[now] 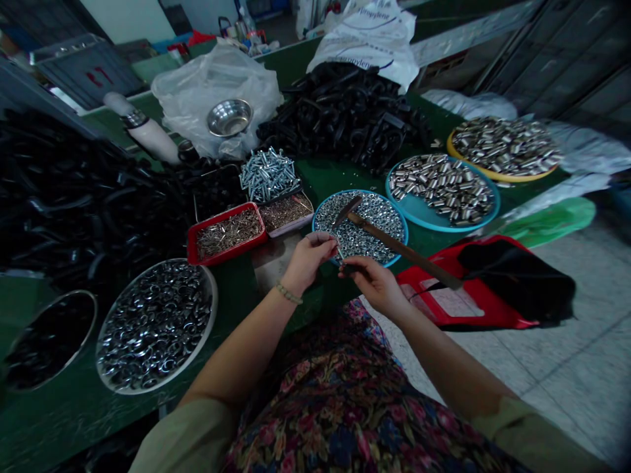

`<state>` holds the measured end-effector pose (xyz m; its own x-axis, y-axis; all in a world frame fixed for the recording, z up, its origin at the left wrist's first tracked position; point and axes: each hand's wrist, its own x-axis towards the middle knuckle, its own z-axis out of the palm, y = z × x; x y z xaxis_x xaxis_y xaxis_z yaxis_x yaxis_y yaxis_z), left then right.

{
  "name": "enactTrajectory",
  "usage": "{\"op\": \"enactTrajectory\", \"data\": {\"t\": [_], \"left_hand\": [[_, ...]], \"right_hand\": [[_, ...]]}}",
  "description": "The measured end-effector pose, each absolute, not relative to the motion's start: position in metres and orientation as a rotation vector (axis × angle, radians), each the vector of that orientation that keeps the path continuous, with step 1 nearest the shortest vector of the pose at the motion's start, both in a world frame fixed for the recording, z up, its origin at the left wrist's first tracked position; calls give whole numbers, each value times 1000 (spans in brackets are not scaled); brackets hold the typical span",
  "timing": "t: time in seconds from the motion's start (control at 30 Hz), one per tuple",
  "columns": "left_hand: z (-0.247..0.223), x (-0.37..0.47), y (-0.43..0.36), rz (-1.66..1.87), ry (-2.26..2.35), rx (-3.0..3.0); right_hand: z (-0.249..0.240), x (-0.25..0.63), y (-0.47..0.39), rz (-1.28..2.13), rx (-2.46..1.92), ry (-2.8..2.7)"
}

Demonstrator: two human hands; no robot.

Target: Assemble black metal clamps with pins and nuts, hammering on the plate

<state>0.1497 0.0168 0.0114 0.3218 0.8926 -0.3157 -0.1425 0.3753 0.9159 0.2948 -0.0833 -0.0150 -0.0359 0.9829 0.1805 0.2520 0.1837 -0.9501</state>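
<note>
My left hand [309, 257] is closed in a pinch on a small, thin metal piece [340, 251], which looks like a screw. Close beside it on the right, my right hand [371, 279] pinches a small dark part [349, 269]. The two parts meet or nearly meet between my fingertips; their exact contact is too small to tell. Just beyond my hands lies a blue-rimmed tray [405, 230] of small metal nuts, with a wooden-handled hammer [404, 249] resting across it. A flat metal plate [269, 268] is under and left of my left hand.
A red tray [191, 246] of pins, silver screws [270, 174] and a round tray [213, 309] of metal clips lie left. Blue [428, 222] and yellow [522, 178] trays hold metal sleeves at right. Black parts [345, 118] are heaped behind; a red bag [414, 295] lies right.
</note>
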Motion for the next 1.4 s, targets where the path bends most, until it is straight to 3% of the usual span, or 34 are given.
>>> {"op": "enactTrajectory", "data": {"t": [0.17, 0.4, 0.63, 0.73, 0.9, 1.07, 1.23, 1.33, 1.4], "left_hand": [[26, 120, -6, 889, 837, 601], [46, 71, -5, 566, 837, 995], [87, 34, -21, 781, 700, 1392], [89, 23, -29, 831, 712, 1502], [86, 10, -33, 1006, 677, 1944], [81, 3, -32, 1126, 1004, 2111], [97, 1, -33, 861, 772, 2119], [109, 6, -41, 834, 777, 1825], [112, 5, -45, 631, 520, 1678]], "right_hand": [[-2, 280, -77, 953, -1210, -1582], [28, 279, -71, 1020, -1037, -2010], [22, 232, -72, 1761, -749, -899], [23, 222, -71, 1898, -733, -736], [40, 213, -69, 1944, -711, -671], [42, 205, -68, 1893, -728, -742], [31, 206, -62, 1684, -853, -884], [22, 207, -60, 1611, -890, -954], [15, 209, -58, 1598, -940, -983]]}}
